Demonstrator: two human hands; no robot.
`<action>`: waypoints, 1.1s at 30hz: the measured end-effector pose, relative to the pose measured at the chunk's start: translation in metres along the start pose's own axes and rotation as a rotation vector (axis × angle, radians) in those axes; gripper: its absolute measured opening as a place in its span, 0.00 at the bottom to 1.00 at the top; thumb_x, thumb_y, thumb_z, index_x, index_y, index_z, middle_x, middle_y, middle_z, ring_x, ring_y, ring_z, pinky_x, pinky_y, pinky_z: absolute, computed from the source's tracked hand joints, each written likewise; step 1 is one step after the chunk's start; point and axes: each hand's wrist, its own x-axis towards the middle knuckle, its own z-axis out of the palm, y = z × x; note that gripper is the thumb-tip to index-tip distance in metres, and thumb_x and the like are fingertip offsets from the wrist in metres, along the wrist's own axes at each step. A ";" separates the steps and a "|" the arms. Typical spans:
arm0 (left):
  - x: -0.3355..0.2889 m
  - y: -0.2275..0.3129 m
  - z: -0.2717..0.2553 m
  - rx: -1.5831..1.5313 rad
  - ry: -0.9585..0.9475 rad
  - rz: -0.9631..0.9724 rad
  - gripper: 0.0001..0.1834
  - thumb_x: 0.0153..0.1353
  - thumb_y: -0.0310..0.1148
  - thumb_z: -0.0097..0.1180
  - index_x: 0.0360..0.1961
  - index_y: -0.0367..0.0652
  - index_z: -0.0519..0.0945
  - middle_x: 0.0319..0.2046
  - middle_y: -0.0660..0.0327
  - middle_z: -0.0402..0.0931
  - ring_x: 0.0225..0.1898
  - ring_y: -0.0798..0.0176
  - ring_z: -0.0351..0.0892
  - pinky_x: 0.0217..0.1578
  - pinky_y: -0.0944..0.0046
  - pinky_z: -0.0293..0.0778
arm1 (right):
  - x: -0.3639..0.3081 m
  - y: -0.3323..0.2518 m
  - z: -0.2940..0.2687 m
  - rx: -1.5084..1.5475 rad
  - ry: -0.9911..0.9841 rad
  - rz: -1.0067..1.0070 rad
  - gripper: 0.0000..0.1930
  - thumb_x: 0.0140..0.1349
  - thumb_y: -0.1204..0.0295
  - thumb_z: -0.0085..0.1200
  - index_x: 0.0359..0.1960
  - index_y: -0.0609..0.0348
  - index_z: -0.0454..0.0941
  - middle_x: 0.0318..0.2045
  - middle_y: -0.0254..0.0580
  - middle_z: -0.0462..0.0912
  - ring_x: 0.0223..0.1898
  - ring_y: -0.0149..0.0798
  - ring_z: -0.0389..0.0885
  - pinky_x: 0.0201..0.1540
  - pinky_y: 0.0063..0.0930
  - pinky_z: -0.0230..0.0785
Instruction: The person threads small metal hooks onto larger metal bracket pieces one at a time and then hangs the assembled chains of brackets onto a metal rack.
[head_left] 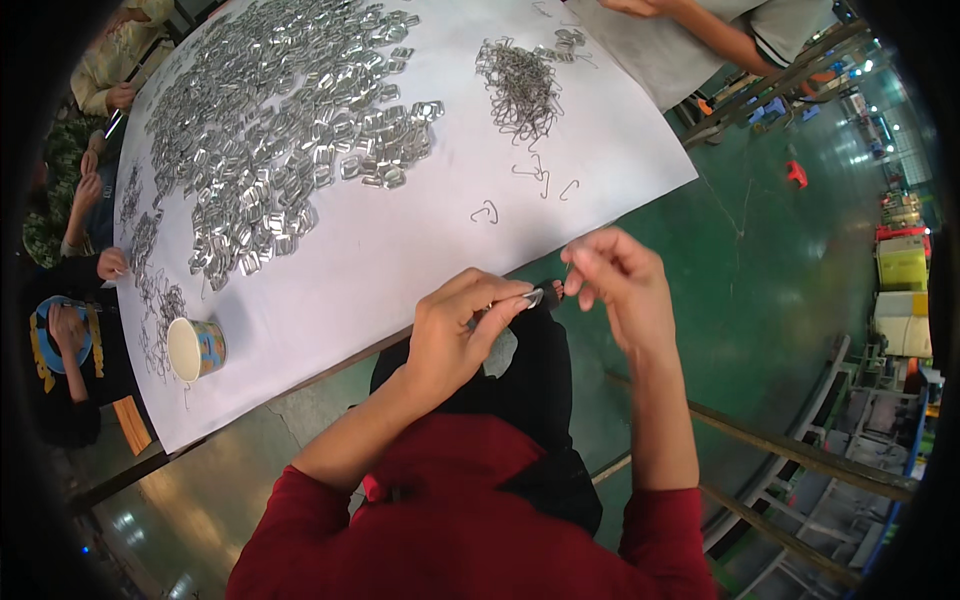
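My left hand (pixel 455 328) is closed just past the table's near edge, thumb and forefinger pinching a small shiny metal buckle (pixel 534 298). To its right, my right hand (pixel 622 290) is raised with thumb and fingertips together on what looks like a thin bent wire (pixel 568 266). A small gap separates the wire from the buckle. Several loose wire hooks (pixel 486 212) lie on the white tabletop (pixel 400 245) beyond my hands, and a heap of them (pixel 520 90) sits farther back.
A broad pile of metal buckles (pixel 310 120) covers the table's left and far part. At the near left corner stands a paper cup (pixel 197 350), beside more wire hooks (pixel 160 310). Other people's hands (pixel 112 264) work along the left edge; another person's arm (pixel 715 30) is at the far right.
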 end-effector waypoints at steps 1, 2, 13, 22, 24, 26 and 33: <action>0.000 -0.001 0.001 -0.037 0.042 0.013 0.06 0.54 0.24 0.58 0.34 0.37 0.82 0.27 0.59 0.78 0.23 0.68 0.75 0.23 0.71 0.69 | -0.012 0.007 0.007 0.050 -0.002 -0.112 0.06 0.56 0.76 0.56 0.33 0.65 0.77 0.33 0.38 0.77 0.32 0.26 0.75 0.32 0.16 0.67; 0.002 0.002 0.001 -0.023 0.021 0.012 0.06 0.54 0.25 0.58 0.34 0.37 0.82 0.28 0.58 0.78 0.23 0.68 0.76 0.23 0.71 0.70 | -0.021 0.012 0.013 0.101 0.002 -0.230 0.04 0.55 0.77 0.57 0.32 0.64 0.77 0.36 0.38 0.76 0.35 0.25 0.74 0.36 0.16 0.66; -0.003 0.006 -0.004 -0.022 0.058 0.074 0.06 0.54 0.24 0.58 0.35 0.37 0.82 0.28 0.58 0.78 0.27 0.67 0.78 0.27 0.71 0.73 | -0.027 0.033 0.040 0.105 0.045 -0.348 0.04 0.53 0.80 0.58 0.31 0.63 0.79 0.45 0.37 0.69 0.36 0.25 0.71 0.42 0.19 0.64; -0.007 -0.003 -0.008 -0.094 0.055 0.142 0.07 0.55 0.25 0.58 0.35 0.37 0.82 0.29 0.58 0.78 0.27 0.66 0.78 0.27 0.69 0.73 | -0.027 0.033 0.041 0.201 -0.018 -0.275 0.04 0.53 0.81 0.56 0.31 0.63 0.79 0.44 0.38 0.69 0.40 0.26 0.70 0.44 0.20 0.63; -0.007 0.000 -0.010 -0.096 0.037 0.091 0.07 0.55 0.25 0.58 0.36 0.37 0.82 0.28 0.57 0.78 0.27 0.66 0.78 0.27 0.69 0.73 | -0.023 0.035 0.044 0.169 0.016 -0.304 0.04 0.53 0.81 0.57 0.31 0.63 0.79 0.44 0.38 0.69 0.42 0.28 0.69 0.45 0.22 0.63; -0.008 0.001 -0.012 -0.067 0.027 0.123 0.07 0.55 0.25 0.58 0.36 0.37 0.82 0.29 0.57 0.78 0.27 0.65 0.77 0.27 0.69 0.73 | -0.023 0.036 0.046 0.130 0.050 -0.351 0.04 0.52 0.81 0.57 0.30 0.63 0.79 0.44 0.38 0.69 0.42 0.29 0.69 0.45 0.23 0.63; 0.011 -0.020 -0.043 0.178 0.080 0.202 0.10 0.53 0.25 0.57 0.38 0.39 0.81 0.33 0.55 0.78 0.28 0.62 0.76 0.30 0.66 0.73 | -0.031 0.033 0.048 -0.145 0.110 -0.646 0.06 0.46 0.84 0.58 0.26 0.62 0.76 0.33 0.38 0.74 0.42 0.37 0.68 0.46 0.26 0.61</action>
